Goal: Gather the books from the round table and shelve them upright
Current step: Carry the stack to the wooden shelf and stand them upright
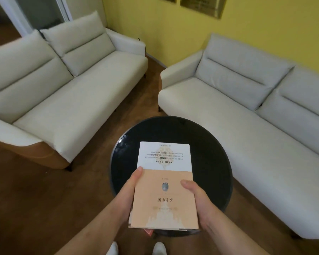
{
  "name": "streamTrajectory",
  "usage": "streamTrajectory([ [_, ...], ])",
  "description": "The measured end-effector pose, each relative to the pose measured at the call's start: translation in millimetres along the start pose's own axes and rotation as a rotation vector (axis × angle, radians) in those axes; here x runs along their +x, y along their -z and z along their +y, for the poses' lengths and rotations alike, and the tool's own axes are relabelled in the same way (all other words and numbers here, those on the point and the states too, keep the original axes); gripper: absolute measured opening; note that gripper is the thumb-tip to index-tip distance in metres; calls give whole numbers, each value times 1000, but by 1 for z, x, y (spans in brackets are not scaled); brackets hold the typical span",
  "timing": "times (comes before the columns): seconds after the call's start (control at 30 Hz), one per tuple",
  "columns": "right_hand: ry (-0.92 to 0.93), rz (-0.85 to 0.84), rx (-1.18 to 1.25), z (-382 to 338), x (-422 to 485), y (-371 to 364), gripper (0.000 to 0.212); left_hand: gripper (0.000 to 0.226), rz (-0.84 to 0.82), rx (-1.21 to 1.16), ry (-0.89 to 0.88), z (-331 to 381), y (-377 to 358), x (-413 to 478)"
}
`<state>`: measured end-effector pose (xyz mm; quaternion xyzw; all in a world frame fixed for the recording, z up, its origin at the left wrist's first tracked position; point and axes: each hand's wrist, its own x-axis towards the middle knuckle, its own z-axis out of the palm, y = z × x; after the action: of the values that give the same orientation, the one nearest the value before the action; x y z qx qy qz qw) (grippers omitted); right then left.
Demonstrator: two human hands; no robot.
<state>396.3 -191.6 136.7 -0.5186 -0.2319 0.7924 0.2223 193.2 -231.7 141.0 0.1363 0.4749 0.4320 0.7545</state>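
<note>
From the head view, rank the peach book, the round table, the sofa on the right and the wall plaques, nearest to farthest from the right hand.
1. peach book, gripped by the right hand
2. round table, directly beneath
3. sofa on the right, beside the table
4. wall plaques, high on the far wall

Peach-and-white book cover (165, 190), glossy black round table (206, 153), cream sofas (72, 100) — yellow wall (256, 24), brown wood floor (35, 199).
</note>
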Motion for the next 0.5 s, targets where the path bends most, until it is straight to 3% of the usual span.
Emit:
streamTrajectory([
  [0.13, 22, -84, -85, -12, 2, -31, 58, 72, 77, -1, -70, 9, 19, -20],
  [0.3, -19, -195, -219, -11, 8, -93, 41, 60, 225, 1, -155, 15, 77, -65],
  [0.5, -102, -391, -451, 30, 30, -185, 59, 64, 411, -119, -221, -1, 159, -140],
])
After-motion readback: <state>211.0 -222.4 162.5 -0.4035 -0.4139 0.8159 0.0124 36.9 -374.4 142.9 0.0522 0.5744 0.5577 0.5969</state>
